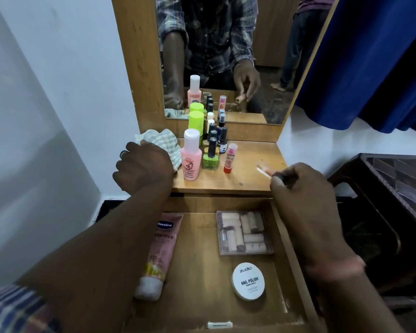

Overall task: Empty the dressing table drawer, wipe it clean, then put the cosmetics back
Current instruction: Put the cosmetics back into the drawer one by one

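The wooden drawer [202, 296] is pulled open below me. In it lie a pink Vaseline tube [159, 251] on the left, a clear box of small tubes [244, 233] at the back right and a round white nail polish wipes tin [248, 281]. My left hand [143, 167] rests on a striped cloth [165, 144] on the tabletop's left. My right hand [300, 186] pinches a thin pale stick-like cosmetic [264, 171], blurred, just above the tabletop's right side. A pink bottle [191, 157], nail polish bottles [211, 152] and a small pink-capped stick [229, 158] stand on the tabletop.
The tabletop [245, 181] backs onto a wood-framed mirror [226, 56] that reflects me. Lime-capped bottles [196, 121] stand near the mirror. A blue curtain [370, 56] hangs at right above a dark wooden piece of furniture [389, 200]. White wall lies to the left.
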A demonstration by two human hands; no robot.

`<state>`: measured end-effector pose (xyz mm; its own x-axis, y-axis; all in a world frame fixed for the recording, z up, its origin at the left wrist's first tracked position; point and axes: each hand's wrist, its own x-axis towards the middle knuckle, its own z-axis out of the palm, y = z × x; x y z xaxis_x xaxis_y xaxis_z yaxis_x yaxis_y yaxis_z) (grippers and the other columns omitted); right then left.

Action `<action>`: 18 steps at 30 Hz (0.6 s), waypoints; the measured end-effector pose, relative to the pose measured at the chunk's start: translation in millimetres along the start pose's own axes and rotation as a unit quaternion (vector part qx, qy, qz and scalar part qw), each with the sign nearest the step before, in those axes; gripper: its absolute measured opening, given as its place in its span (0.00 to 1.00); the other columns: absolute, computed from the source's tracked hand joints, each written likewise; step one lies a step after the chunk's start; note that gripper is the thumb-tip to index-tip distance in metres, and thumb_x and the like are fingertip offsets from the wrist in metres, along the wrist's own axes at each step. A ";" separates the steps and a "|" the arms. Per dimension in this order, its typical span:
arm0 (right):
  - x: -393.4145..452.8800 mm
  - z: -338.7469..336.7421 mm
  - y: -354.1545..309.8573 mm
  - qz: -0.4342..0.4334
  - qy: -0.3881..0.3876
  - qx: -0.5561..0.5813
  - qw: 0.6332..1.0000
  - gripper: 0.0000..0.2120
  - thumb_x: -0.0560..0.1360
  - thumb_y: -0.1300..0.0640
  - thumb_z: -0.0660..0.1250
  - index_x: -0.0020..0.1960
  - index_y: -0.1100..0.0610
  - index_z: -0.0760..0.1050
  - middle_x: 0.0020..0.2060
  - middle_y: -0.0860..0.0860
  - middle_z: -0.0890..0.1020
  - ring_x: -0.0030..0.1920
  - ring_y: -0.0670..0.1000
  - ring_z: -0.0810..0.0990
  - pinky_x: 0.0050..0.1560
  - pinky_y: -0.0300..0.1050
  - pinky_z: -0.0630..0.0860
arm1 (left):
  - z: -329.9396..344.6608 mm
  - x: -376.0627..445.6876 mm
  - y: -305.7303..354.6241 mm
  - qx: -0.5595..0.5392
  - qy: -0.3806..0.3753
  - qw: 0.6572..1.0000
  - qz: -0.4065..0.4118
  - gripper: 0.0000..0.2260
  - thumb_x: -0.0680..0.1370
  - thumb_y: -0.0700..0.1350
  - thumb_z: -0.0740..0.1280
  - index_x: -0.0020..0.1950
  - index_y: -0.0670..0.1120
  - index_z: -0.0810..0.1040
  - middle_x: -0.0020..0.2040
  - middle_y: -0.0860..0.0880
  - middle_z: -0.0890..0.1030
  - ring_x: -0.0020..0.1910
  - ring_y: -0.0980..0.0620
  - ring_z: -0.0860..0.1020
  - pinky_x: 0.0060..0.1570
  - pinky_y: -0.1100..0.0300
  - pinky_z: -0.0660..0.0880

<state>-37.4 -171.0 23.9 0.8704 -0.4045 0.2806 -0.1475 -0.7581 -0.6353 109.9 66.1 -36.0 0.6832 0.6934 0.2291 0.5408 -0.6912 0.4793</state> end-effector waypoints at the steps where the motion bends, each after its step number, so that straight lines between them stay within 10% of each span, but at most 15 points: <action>1: -16.0 -5.6 -2.5 -0.012 -0.023 0.004 1.000 0.03 0.76 0.53 0.69 0.45 0.51 0.80 0.39 0.45 0.83 0.42 0.46 0.81 0.45 0.44 0.77 | -0.1 -0.3 0.2 0.000 0.000 1.000 0.000 0.23 0.85 0.55 0.50 0.64 0.41 0.76 0.59 0.40 0.81 0.56 0.38 0.81 0.54 0.48 0.72; 7: -56.3 57.9 -20.5 -0.078 -0.268 0.003 0.960 0.04 0.76 0.56 0.71 0.44 0.48 0.82 0.39 0.44 0.83 0.38 0.39 0.81 0.37 0.34 0.74 | -3.1 -4.2 -0.2 0.001 0.002 1.000 0.006 0.23 0.85 0.55 0.50 0.62 0.41 0.76 0.57 0.41 0.82 0.53 0.39 0.82 0.51 0.48 0.73; 18: -37.0 143.5 -18.4 -0.205 -0.256 -0.059 0.943 0.04 0.78 0.59 0.66 0.46 0.54 0.79 0.42 0.50 0.82 0.43 0.49 0.81 0.45 0.47 0.81 | -0.4 -3.0 -1.3 0.000 0.014 1.000 0.016 0.21 0.85 0.55 0.51 0.61 0.42 0.77 0.55 0.42 0.82 0.51 0.40 0.82 0.47 0.51 0.70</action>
<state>0.5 -68.7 -78.1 0.9737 0.2124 0.0820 0.2261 -0.8608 -0.4560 107.0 65.0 -36.9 0.6867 0.6758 0.2677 0.5187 -0.7136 0.4708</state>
